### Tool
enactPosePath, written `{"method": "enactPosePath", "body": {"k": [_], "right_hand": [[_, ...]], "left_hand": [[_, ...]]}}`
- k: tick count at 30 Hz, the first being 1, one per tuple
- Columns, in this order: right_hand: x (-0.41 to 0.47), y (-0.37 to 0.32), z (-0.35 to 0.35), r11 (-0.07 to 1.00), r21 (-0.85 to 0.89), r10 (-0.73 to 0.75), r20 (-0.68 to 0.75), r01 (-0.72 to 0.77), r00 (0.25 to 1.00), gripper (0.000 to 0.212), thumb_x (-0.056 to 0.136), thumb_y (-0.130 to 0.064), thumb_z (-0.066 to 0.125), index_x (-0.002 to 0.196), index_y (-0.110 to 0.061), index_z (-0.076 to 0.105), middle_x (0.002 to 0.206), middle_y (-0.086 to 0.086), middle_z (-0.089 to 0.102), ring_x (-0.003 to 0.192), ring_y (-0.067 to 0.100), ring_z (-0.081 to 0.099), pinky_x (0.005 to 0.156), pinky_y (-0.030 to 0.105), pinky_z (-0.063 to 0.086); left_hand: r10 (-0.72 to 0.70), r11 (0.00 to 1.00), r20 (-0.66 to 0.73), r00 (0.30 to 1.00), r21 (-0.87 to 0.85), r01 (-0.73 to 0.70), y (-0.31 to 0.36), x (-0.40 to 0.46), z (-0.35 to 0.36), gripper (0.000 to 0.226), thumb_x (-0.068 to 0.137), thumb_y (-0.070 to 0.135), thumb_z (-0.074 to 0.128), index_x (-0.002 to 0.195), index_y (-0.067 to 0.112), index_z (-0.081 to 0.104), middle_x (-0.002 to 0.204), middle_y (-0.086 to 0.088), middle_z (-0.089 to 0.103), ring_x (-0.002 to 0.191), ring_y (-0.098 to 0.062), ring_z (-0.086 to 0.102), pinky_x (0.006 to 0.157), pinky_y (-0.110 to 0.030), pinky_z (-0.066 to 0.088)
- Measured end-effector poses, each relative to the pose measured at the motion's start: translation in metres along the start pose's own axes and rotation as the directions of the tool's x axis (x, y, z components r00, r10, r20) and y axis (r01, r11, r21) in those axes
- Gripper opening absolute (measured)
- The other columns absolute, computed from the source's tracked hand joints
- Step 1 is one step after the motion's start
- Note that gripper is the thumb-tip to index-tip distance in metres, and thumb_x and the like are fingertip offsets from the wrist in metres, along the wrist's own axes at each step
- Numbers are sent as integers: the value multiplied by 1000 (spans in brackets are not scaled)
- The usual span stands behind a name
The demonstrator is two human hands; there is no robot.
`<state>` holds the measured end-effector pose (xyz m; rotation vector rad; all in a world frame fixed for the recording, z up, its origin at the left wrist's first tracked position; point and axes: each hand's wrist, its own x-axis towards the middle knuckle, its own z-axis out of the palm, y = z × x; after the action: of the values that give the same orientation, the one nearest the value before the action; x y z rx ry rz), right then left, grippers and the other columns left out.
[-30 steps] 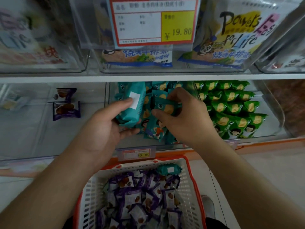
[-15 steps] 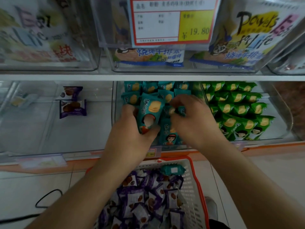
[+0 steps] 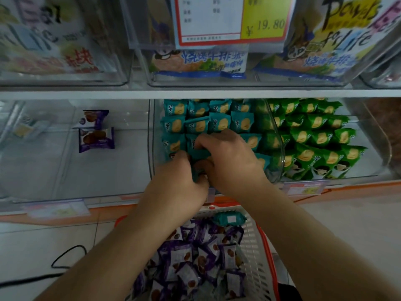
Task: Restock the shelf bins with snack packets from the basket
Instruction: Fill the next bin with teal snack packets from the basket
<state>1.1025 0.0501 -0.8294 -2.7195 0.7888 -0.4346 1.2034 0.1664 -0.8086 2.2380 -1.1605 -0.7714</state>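
Both hands, left hand [image 3: 180, 181] and right hand [image 3: 230, 161], pinch a teal packet [image 3: 198, 154] between them inside the middle bin [image 3: 280, 148].

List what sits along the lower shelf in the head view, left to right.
Purple packets in the left bin → teal packets in the middle bin, both hands there → green packets in the right bin.

Yellow price tag [image 3: 263, 20] (¥19.80) above, black cable [image 3: 65, 260] on pale floor tiles [image 3: 39, 240], orange shelf edge [image 3: 347, 187]
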Motion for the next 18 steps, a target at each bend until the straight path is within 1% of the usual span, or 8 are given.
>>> {"method": "enactPosePath", "body": {"k": [4,7,8,10,12,15,17,18], "right_hand": [[-2,-1,3,997,-71,13,22,-11,1000,30,72,-26,76,100,-21,69,89,-1,70,101,36,57,83,46,45],[-1,-1,-3,995,50,87,43,-89,995,36,75,-40,69,106,-22,69,98,-3,69,105,31,56,89,46,45],[-2,-2,-8,988,117,101,16,-102,995,34,78,-39,67,108,-21,68,100,-3,68,104,28,57,89,46,47],[-8,-7,-25,971,219,112,-75,-93,991,22,83,-18,66,105,-16,68,99,-3,65,97,19,58,84,36,49],[-19,-14,-47,940,324,143,-100,-103,985,22,79,3,59,92,-12,67,88,-3,63,80,9,56,67,23,46],[-43,-24,-69,872,461,151,67,-165,986,26,77,7,55,71,-15,68,64,-8,61,61,10,57,51,20,41],[-63,-23,-54,890,357,162,333,-283,929,25,81,-1,56,67,-17,69,62,-5,63,59,10,59,52,28,48],[-73,-21,-36,917,229,184,482,-326,857,21,84,-8,55,72,-18,69,66,-2,66,63,13,62,57,35,54]], "left_hand": [[-20,1000,75,997,8,20,-1,1,-2,19,94,31,63,107,23,52,92,2,66,78,-12,63,68,-36,57],[-18,1000,69,997,19,17,-3,1,-3,13,96,28,60,105,20,54,90,0,66,76,-13,63,64,-33,54],[-11,1000,52,999,24,10,-3,0,-3,13,97,26,59,106,19,54,92,0,66,78,-14,64,67,-36,56],[29,999,-13,1000,31,-28,-3,-6,-6,19,97,22,59,115,18,55,101,1,65,87,-14,64,79,-40,58],[111,993,-105,988,51,-107,-1,-14,-11,24,96,21,61,119,22,55,105,6,61,91,-10,61,80,-35,56],[263,965,-125,957,54,-258,4,-34,-17,9,97,26,62,105,28,59,91,14,61,78,-3,60,68,-28,54],[289,957,-31,957,17,-289,3,-45,-12,5,98,33,61,94,31,61,75,11,65,63,-4,61,58,-32,55],[276,961,40,960,10,-277,0,-49,-6,11,99,36,59,89,32,61,71,9,65,59,-6,61,57,-36,55]]}}
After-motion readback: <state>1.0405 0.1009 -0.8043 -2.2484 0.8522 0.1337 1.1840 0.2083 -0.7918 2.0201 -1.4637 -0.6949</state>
